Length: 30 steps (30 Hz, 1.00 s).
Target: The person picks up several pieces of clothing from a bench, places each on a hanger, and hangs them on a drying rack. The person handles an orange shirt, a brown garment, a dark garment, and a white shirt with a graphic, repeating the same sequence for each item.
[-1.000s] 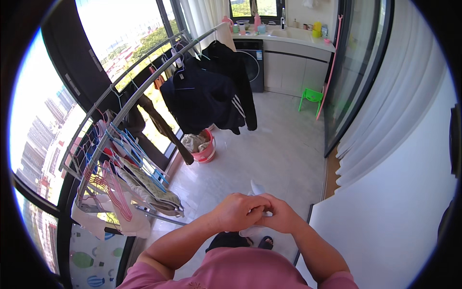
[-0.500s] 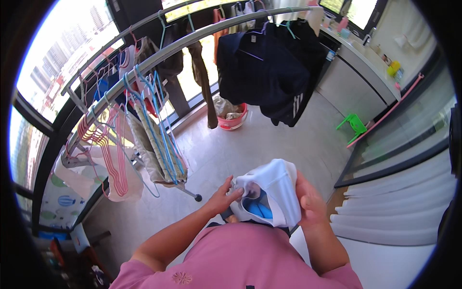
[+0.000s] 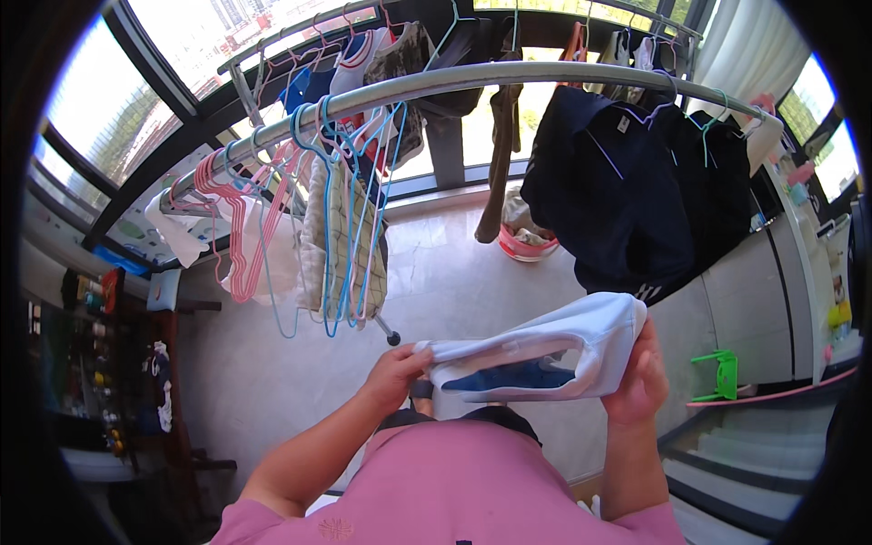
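A pale blue and white garment (image 3: 595, 350) is stretched sideways in front of my waist, its exact kind unclear. My left hand (image 3: 398, 374) pinches one end of it, thumb on top. At the other end my right hand (image 3: 639, 380) grips the cloth, some fingers hidden behind it. Between the hands a long opening with a white edge faces me, and dark blue (image 3: 509, 374) shows inside it.
A curved metal drying rack (image 3: 436, 84) spans ahead. Blue hangers (image 3: 341, 291) and pink hangers (image 3: 243, 259) hang at left, dark jackets (image 3: 609, 191) at right. Behind stands a red basin (image 3: 527, 249) with cloth; a green stool (image 3: 724, 374) is at right.
My hands have moved apart and pulled the garment wide, turning its opening into a long slot. My view has swung left, so the rack now appears farther right.
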Motion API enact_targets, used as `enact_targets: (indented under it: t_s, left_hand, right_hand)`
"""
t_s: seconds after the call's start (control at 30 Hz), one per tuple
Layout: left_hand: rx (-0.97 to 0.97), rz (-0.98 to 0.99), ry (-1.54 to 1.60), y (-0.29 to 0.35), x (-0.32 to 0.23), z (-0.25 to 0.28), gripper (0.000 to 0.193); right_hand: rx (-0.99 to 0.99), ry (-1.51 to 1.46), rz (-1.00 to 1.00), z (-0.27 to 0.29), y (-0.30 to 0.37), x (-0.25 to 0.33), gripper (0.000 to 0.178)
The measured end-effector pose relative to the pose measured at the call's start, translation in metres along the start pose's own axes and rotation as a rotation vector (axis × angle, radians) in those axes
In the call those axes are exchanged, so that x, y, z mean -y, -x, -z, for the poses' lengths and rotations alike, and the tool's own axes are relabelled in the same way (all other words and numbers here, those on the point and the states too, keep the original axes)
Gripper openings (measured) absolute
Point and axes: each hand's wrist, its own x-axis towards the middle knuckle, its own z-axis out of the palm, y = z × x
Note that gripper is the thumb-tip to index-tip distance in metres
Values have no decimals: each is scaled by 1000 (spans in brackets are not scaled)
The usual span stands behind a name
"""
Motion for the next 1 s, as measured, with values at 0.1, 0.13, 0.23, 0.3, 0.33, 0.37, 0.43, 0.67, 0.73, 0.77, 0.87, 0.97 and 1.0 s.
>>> enact_targets:
  t_s: [0.1,0.13,0.23,0.3,0.33,0.37,0.43,0.67,0.73,0.77,0.87,0.97,1.0]
  left_hand:
    - [-206,-215,194,25,10,0,27]
    - [-259,-258,216,34,15,-5,26]
    - [-343,-294,136,64,35,2,22]
    - [-333,-310,150,80,41,6,23]
    - [-312,-326,261,88,40,2,26]
    - [-288,-334,371,96,39,-4,29]
    - [-219,-375,578,112,26,-22,37]
    - [-148,-495,530,157,24,-24,73]
    - [-161,-503,501,165,23,-32,80]
    - [-150,-516,487,169,21,-34,82]
    - [-161,-556,489,177,22,-31,86]
    - [-240,-623,461,187,27,-17,87]
    - [-269,-642,444,190,27,-9,87]
  right_hand:
    - [-154,-32,-132,38,-30,2,31]
    - [-147,-15,-205,50,-37,-5,29]
    - [-114,-6,-397,68,-49,-24,23]
    - [-67,20,-449,64,-57,-29,21]
    - [-49,36,-472,62,-61,-30,21]
    - [-34,37,-475,61,-65,-34,18]
    - [17,69,-485,52,-77,-40,19]
    - [489,1284,-497,-9,-113,-65,29]
    - [577,1572,-264,-34,-111,-78,35]
    - [615,1605,-86,-40,-111,-93,36]
    - [581,1224,-28,-73,-130,-130,37]
    - [432,772,-171,-133,-165,-148,40]
    - [378,664,-177,-147,-176,-152,41]
